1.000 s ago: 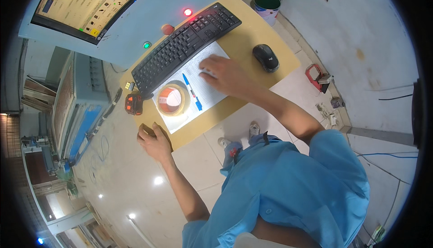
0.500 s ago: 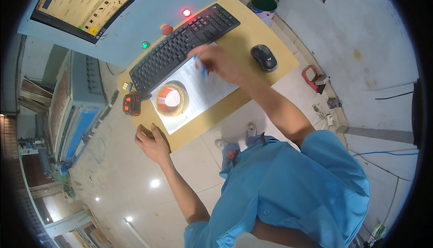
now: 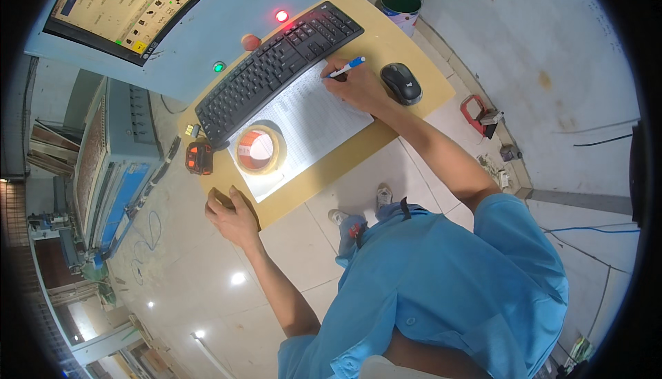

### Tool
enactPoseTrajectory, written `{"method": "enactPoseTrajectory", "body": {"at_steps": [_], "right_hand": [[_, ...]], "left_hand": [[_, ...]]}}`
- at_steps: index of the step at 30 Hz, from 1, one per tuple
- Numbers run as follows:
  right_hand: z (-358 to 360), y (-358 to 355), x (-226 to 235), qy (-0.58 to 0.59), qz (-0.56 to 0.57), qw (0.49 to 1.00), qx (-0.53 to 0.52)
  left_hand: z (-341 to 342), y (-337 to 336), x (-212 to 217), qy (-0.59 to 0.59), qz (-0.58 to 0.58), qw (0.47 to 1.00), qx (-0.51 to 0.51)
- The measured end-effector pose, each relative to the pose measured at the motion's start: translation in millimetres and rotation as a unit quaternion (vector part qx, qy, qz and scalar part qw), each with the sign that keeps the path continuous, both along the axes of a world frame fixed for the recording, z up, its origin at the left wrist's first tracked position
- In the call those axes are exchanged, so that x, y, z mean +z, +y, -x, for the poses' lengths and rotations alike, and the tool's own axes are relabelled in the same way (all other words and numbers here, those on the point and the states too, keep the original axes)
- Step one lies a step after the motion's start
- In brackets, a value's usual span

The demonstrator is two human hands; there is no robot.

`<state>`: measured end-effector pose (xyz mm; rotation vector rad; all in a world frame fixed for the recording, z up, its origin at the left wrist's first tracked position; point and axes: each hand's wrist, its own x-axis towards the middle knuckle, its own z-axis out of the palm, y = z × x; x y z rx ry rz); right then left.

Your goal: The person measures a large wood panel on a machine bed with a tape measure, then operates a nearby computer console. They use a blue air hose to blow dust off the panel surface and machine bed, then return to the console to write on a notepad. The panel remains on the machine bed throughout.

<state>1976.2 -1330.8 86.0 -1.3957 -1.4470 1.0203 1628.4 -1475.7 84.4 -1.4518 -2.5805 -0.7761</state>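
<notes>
A blue-and-white pen (image 3: pixel 347 67) is pinched in my right hand (image 3: pixel 357 91), which rests on the upper right part of a gridded paper sheet (image 3: pixel 303 120). The pen slants up to the right, its tip near the paper; whether it touches I cannot tell. My left hand (image 3: pixel 234 219) lies at the near left corner of the yellowish tabletop (image 3: pixel 324 172), fingers bent and apart with nothing visible in them. A roll of tape (image 3: pixel 246 146) sits on the paper's left part. Beside it, at the table's left edge, is a black-and-orange tape measure (image 3: pixel 199 158).
Along the paper's far side lies a black keyboard (image 3: pixel 279 65); a black mouse (image 3: pixel 401 83) is right of my right hand. Behind are a lit red button (image 3: pixel 281 16), a green one (image 3: pixel 218 67) and a monitor (image 3: pixel 103 7). A bucket (image 3: pixel 400 7) stands beyond the table.
My right hand has moved right across the paper and settled, and the blurred pen now shows clearly, pointing up to the right. My left hand keeps its place.
</notes>
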Motion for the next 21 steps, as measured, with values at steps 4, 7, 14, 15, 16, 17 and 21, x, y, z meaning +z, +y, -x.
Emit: {"method": "enactPoseTrajectory", "body": {"at_steps": [4,7,14,15,16,17,21], "right_hand": [[0,0,1,-0.003,-0.022,1.0,-0.009],[3,0,-1,0.001,-0.048,0.999,-0.011],[2,5,-11,0.001,-0.056,0.998,-0.006],[2,4,-11,-0.001,-0.059,0.998,-0.006],[3,4,-11,0.001,-0.056,0.998,-0.006],[3,4,-11,0.003,-0.053,0.999,-0.006],[3,3,-6,0.006,-0.042,0.999,-0.005]], "left_hand": [[0,0,0,0.005,-0.003,1.0,0.0],[0,0,0,-0.003,-0.006,1.0,-0.003],[-1,1,0,0.0,-0.007,1.0,-0.001],[-1,1,-1,0.002,-0.005,1.0,0.0],[-1,1,-1,0.006,-0.007,1.0,0.002],[0,0,-1,0.007,-0.01,1.0,-0.008],[1,-1,-1,0.048,-0.052,0.993,-0.098]]}}
